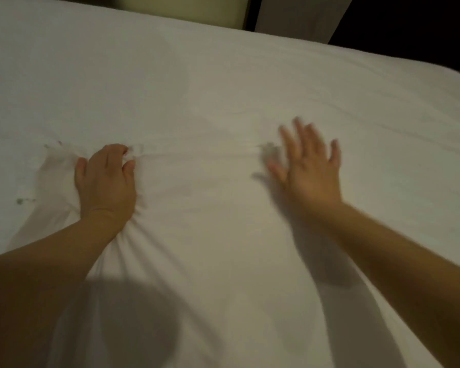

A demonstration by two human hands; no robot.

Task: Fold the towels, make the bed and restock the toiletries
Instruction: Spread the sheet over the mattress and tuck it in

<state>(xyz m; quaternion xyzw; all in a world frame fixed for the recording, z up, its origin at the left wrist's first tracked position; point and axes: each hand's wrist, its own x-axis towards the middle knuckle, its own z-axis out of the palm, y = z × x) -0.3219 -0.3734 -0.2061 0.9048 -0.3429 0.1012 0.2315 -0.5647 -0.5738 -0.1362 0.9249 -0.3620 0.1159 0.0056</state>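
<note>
Bare forearms [398, 251] reach over a white bed sheet [223, 75] filling the view; left hand [106, 179] bunches a fistful of cloth, fingers curled; right hand [308, 168], blurred, is palm down, fingers spread wide; smoothing outward from the pinned side should clear the crease [197, 155].

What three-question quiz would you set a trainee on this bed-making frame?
1. True or false: the left hand grips a bunch of the white sheet.
2. The right hand has its fingers: A curled, B spread, C hidden.
3. On which side of the left hand do the small dark marks lie?
Key: 1 true; 2 B; 3 left.
</note>
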